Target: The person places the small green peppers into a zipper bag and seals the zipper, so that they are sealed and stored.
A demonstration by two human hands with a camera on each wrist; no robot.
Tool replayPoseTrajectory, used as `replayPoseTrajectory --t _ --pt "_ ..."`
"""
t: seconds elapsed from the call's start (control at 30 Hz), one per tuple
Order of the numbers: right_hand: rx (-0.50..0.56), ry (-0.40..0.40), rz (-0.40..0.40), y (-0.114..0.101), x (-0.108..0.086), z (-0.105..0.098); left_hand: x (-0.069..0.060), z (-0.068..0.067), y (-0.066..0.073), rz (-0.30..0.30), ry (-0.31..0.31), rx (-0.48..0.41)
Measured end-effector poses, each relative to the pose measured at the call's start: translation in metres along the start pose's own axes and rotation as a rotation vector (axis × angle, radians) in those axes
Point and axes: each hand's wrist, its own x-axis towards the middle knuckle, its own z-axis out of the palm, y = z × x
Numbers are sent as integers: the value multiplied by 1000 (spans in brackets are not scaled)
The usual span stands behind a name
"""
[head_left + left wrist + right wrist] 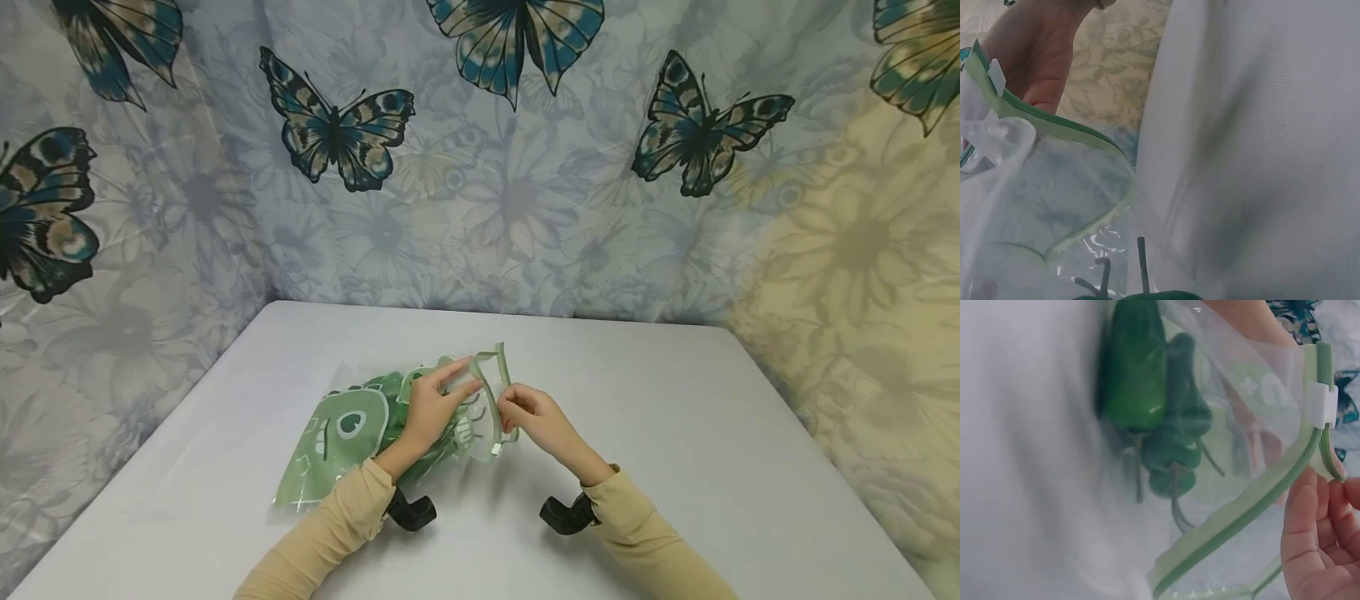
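A clear zip bag with a green cartoon-face print lies on the white table, its mouth to the right. Green chili peppers with stems show through the film. My left hand rests on the bag near its mouth, fingers and thumb straight and spread apart. At the opening, my right hand pinches the green zip edge between thumb and fingers. A white slider sits on the zip, close to the right fingertips. The mouth gapes. In the left wrist view, only the right hand shows.
The white table extends around the bag. Behind it and at both sides hangs a cloth backdrop with butterflies and flowers. Black wrist mounts stick out below both sleeves, just above the table.
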Motion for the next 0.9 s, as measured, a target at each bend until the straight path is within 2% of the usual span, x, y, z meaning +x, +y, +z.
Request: replayPoseTrajectory --t 0.03,0.17,0.27,0.33,0.47,0.57,0.63,0.7,0.77,0.83,0.9 --pt "8 0 -5 -3 -2 0 1 1 -6 1 -6 9" --pt "23 -5 -2 -3 -8 -2 -1 3 -6 -22 -52 53" --pt "9 -14 15 4 -13 -6 -5 7 -6 -1 -91 118" --pt "-7 -24 22 13 -17 -9 -10 10 -4 42 -110 161" --pt "-26 -40 39 38 -24 -15 -26 12 -1 203 -179 216" --pt "-12 -49 73 52 -29 -18 -38 12 1 297 -292 173" --pt "0 -61 78 56 -32 -19 -44 10 3 316 -386 139" --pt "18 -74 66 56 -34 -18 -48 8 5 283 -476 108" --pt "24 -82 45 54 -35 -16 -52 7 6 207 -550 99" --pt "18 -81 25 52 -36 -14 -56 6 6 113 -588 105" --pt "-7 -82 -8 55 -37 -13 -60 7 2 41 -600 110"
